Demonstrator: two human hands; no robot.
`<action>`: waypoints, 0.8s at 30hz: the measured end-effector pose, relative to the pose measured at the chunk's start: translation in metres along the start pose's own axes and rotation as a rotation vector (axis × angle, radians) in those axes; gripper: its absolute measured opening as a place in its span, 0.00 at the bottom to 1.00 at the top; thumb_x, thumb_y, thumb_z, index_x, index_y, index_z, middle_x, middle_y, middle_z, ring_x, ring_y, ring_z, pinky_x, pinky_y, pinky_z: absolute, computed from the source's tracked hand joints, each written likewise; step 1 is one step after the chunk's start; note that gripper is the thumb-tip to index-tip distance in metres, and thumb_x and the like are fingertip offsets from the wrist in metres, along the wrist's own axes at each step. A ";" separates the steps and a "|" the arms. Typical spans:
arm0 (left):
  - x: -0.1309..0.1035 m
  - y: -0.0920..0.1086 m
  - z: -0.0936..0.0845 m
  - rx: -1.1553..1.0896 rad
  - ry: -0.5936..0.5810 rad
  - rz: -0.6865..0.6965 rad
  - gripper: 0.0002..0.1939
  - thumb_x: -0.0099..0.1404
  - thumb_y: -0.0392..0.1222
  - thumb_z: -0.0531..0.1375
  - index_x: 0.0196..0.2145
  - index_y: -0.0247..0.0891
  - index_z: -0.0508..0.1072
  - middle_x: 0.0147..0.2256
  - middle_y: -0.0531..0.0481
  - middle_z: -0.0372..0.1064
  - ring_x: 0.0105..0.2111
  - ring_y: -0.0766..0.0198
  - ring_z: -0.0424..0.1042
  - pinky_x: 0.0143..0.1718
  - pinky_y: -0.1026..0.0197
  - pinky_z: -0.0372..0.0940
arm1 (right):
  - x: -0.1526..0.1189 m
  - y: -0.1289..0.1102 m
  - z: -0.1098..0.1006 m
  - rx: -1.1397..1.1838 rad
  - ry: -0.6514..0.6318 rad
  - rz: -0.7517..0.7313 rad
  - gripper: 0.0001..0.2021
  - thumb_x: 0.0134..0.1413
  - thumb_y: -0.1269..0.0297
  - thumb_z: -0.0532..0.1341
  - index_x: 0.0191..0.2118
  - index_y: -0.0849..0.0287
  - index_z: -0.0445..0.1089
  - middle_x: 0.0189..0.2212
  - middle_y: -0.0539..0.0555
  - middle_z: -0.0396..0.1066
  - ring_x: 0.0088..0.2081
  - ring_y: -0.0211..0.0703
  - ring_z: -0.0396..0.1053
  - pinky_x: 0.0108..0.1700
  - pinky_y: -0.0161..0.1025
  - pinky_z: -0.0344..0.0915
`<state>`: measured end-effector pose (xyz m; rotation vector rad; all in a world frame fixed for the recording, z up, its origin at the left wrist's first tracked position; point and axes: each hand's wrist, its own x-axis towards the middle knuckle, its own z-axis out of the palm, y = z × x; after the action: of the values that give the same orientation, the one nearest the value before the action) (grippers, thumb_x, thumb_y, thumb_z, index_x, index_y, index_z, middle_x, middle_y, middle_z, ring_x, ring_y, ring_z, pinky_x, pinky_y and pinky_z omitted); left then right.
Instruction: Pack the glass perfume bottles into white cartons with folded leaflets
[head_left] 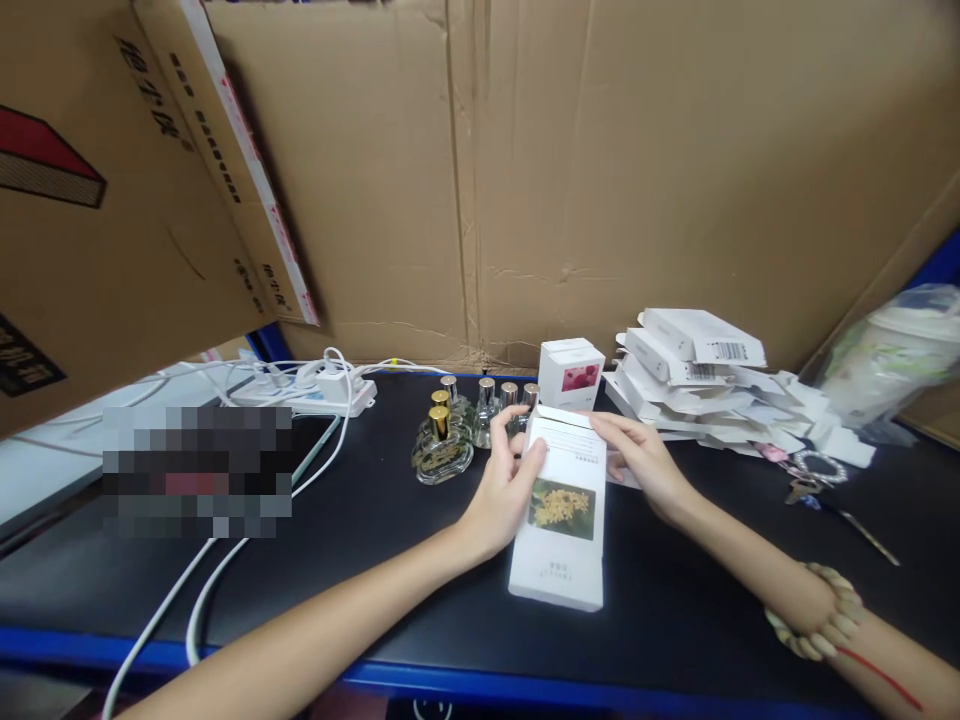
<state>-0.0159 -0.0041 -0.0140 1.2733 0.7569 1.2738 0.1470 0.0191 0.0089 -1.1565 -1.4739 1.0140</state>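
My left hand (506,490) grips the left side of a white cardboard box (561,570) with a picture of yellow flowers, its thumb lying on the printed face. The box is tilted, its far end raised off the black table. At that far end my right hand (649,465) has its fingers closed on the upper right edge, partly hidden behind it. Just left of the box stand glass perfume bottles with gold caps (442,455) and others with silver caps (484,425). A closed white box with a pink flower picture (570,375) stands behind.
Flattened white cartons (690,385) are stacked at the back right, beside a cup in a plastic bag (900,345). Keys with a beaded ring (817,468) lie nearer. On the left are a power strip (319,393), white cables (199,590) and a partly blurred-out device (319,450). Cardboard (600,200) walls the back.
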 end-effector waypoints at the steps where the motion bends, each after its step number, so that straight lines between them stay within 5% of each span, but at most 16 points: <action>1: -0.001 -0.001 0.001 -0.002 0.004 0.003 0.26 0.60 0.54 0.56 0.49 0.41 0.51 0.32 0.52 0.70 0.32 0.64 0.70 0.36 0.62 0.61 | -0.001 0.000 0.000 0.010 -0.010 0.004 0.21 0.39 0.47 0.61 0.32 0.61 0.76 0.17 0.49 0.63 0.15 0.29 0.49 0.13 0.30 0.47; 4: -0.004 -0.006 0.005 -0.016 0.004 0.006 0.23 0.59 0.56 0.55 0.46 0.42 0.53 0.30 0.53 0.69 0.31 0.63 0.70 0.35 0.61 0.61 | -0.003 -0.003 0.000 0.028 -0.038 -0.017 0.20 0.40 0.50 0.61 0.33 0.60 0.77 0.15 0.48 0.63 0.14 0.28 0.48 0.13 0.30 0.47; 9: -0.005 -0.007 0.005 -0.011 0.010 0.029 0.22 0.58 0.56 0.55 0.45 0.41 0.59 0.32 0.52 0.69 0.33 0.62 0.69 0.35 0.61 0.60 | -0.003 -0.008 -0.005 0.008 -0.100 -0.051 0.17 0.39 0.52 0.63 0.32 0.58 0.78 0.33 0.55 0.73 0.11 0.24 0.50 0.11 0.30 0.47; 12: -0.005 -0.006 0.004 0.003 0.008 0.035 0.21 0.59 0.55 0.55 0.45 0.41 0.60 0.33 0.51 0.69 0.33 0.61 0.68 0.35 0.61 0.60 | -0.002 -0.010 -0.008 -0.018 -0.133 -0.030 0.15 0.38 0.54 0.64 0.32 0.59 0.78 0.32 0.55 0.74 0.12 0.24 0.52 0.11 0.30 0.50; 16: -0.006 -0.007 0.004 0.021 -0.017 0.050 0.22 0.60 0.55 0.54 0.47 0.40 0.58 0.32 0.50 0.69 0.31 0.62 0.68 0.34 0.62 0.60 | 0.001 -0.009 -0.011 -0.002 -0.112 -0.012 0.14 0.36 0.56 0.65 0.30 0.60 0.78 0.30 0.55 0.74 0.13 0.25 0.53 0.13 0.30 0.53; 24: -0.006 -0.009 0.002 0.097 -0.029 0.059 0.27 0.63 0.53 0.51 0.56 0.40 0.53 0.37 0.48 0.70 0.33 0.61 0.68 0.38 0.60 0.61 | 0.003 -0.007 -0.011 -0.023 -0.132 -0.015 0.13 0.38 0.57 0.63 0.30 0.59 0.77 0.42 0.58 0.73 0.15 0.24 0.55 0.15 0.31 0.56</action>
<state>-0.0134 -0.0089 -0.0238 1.3983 0.7732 1.2767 0.1567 0.0216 0.0181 -1.1105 -1.5989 1.0827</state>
